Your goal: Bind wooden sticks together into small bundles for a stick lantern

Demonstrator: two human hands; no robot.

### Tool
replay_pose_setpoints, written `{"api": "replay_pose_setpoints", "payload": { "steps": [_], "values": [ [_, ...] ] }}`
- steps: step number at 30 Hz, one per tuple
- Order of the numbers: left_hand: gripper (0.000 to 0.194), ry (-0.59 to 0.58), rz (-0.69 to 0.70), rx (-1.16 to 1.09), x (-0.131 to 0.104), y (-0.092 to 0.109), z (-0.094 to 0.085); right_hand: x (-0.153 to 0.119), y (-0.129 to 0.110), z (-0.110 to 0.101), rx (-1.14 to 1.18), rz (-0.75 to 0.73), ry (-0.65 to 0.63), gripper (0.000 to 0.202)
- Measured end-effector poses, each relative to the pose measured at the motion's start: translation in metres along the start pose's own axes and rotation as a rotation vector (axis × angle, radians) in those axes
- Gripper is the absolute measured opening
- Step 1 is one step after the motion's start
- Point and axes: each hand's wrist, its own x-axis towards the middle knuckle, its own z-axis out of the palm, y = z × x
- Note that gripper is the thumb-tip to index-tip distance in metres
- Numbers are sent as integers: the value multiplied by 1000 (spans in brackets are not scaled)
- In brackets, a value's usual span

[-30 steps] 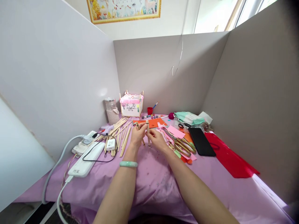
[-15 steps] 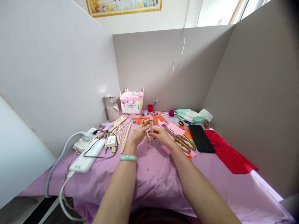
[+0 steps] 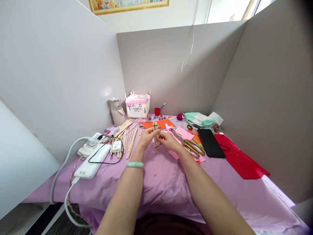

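Short wooden sticks [image 3: 155,126] with dark marks near their ends stand upright, side by side, over the middle of the table. My left hand [image 3: 146,137], with a pale green bangle on its wrist, grips them from the left. My right hand [image 3: 168,141] pinches them lower down from the right. The fingers partly cover the sticks. To the left of my left hand lies a pile of longer wooden sticks [image 3: 132,142]. Gold-handled scissors [image 3: 193,148] lie on pink paper pieces [image 3: 185,133] beside my right hand.
Behind stand a decorated paper box [image 3: 137,110], a lidded glass jar [image 3: 116,111] and a red cup [image 3: 157,111]. A white power strip [image 3: 91,163] with cables lies left. A black phone [image 3: 211,143] and red sheet [image 3: 242,160] lie right. Grey panels [image 3: 168,71] enclose the table.
The sticks in my two hands have come together, from a tilted one and an upright one apart to standing side by side. The view has shifted slightly.
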Motion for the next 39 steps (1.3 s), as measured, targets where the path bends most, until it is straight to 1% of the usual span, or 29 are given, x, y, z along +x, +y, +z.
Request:
{"api": "replay_pose_setpoints", "payload": {
  "steps": [2, 6, 9, 11, 13, 18, 23, 25, 29, 33, 39],
  "values": [
    [25, 7, 40, 85, 0, 2, -1, 0, -3, 0, 0, -13, 12, 8],
    [23, 45, 105, 71, 1, 4, -4, 0, -6, 1, 50, 9, 32, 13],
    [27, 73, 95, 91, 2, 3, -4, 0, -2, -1, 37, 90, -15, 16],
    [30, 73, 81, 102, 3, 2, -3, 0, 3, -2, -21, 143, -41, 15],
    [32, 62, 71, 104, 3, 1, -2, 0, 7, -4, -76, 165, -50, 16],
    [36, 49, 56, 111, 3, -3, -1, 0, 8, -7, -115, 142, -56, 18],
    [28, 3, 79, 140, 5, -6, -2, -2, 2, -7, -54, 132, -75, 16],
    [27, 6, 80, 144, 6, -8, -2, -2, 3, -7, -23, 140, -71, 17],
    [25, 19, 93, 153, 8, -10, -2, -1, 10, -7, -78, 108, -65, 16],
    [25, -39, 73, 127, 6, -7, 0, 0, 16, -7, -150, 99, -54, 16],
    [31, -120, 14, 46, 4, -7, -2, 0, 15, -3, -130, 78, -31, 15]
  ]
}}
